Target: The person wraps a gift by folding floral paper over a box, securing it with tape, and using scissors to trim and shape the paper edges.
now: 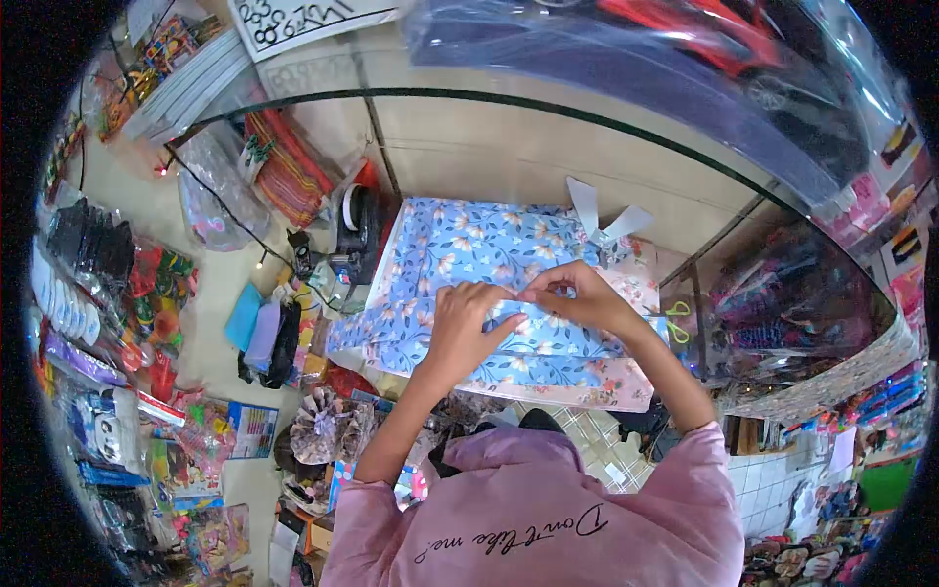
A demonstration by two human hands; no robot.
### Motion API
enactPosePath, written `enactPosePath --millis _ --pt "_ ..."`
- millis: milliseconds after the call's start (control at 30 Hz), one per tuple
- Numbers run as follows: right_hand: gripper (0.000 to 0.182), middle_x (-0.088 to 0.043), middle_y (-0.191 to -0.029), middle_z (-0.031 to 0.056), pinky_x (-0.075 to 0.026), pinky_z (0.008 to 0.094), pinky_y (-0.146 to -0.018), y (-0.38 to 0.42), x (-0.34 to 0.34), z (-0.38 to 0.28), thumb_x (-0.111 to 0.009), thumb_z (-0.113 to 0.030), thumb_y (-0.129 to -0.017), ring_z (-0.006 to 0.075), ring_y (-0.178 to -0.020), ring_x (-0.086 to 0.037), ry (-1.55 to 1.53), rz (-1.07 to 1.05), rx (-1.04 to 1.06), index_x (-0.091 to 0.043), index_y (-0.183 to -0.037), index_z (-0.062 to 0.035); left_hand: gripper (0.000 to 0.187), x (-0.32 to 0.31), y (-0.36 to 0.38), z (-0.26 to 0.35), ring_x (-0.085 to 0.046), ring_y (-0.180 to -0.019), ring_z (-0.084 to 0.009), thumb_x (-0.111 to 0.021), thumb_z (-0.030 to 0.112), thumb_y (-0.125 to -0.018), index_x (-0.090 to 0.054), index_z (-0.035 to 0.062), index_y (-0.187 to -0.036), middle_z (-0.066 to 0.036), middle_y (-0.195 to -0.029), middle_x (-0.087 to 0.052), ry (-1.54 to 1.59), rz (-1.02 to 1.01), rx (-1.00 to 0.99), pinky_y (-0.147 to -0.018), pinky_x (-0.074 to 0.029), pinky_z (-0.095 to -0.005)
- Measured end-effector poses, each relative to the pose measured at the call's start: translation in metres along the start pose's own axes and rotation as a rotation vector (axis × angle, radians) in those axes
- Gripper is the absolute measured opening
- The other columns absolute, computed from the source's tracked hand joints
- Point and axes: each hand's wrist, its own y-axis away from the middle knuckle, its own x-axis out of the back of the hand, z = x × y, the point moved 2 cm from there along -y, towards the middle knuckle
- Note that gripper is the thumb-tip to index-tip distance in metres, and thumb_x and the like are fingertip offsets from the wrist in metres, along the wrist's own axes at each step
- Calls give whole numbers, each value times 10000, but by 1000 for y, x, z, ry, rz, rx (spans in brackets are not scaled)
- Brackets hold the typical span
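Blue floral wrapping paper (460, 240) lies spread in front of me, with a folded band of it crossing the middle. My left hand (468, 318) rests on this band, thumb apart from the stretched fingers. Close beside it, my right hand (584, 298) pinches at the fold with thumb and index finger; the fingertips of both hands almost meet. Anything small between them is too fine to see. Pink floral paper (626, 391) shows under the blue sheet's right and lower edges. Two pale, flat strips (602, 220) stand up in a V at the far right of the paper.
A black tape dispenser (354, 220) stands left of the paper. A glass panel edge (548, 101) curves across the far side. Yellow-green loops (678, 321) lie at the right. Packaged goods (108, 430) fill the left, and a boxed red toy car (704, 34) sits above.
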Motion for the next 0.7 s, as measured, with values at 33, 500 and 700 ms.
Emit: enactPosePath --millis 33,500,700 --pt "142 -705 -855 43 -470 248 -679 6 2 0 -696 -93 -845 82 -781 -607 14 2 31 -715 -956 -6 272 -3 -1 4 -582 -904 -268 -735 314 -778 -659 99 -926 -74 -892 -658 6 -40 20 -844 -347 -416" --pt "175 -682 -818 22 -450 261 -696 108 45 11 -727 -31 -780 96 -743 -578 90 120 141 -713 -954 -45 315 -77 -17 58 -609 -901 -246 -763 358 -753 -710 90 -909 -64 -899 -701 276 -485 101 -951 -292 -398" --pt "427 -627 -842 11 -438 258 -724 155 63 27 -723 -63 -781 82 -805 -571 -23 271 23 -575 -1181 -77 292 -107 -20 94 -611 -908 -241 -742 341 -771 -695 90 -913 -75 -900 -689 223 -553 6 -983 -281 -407"
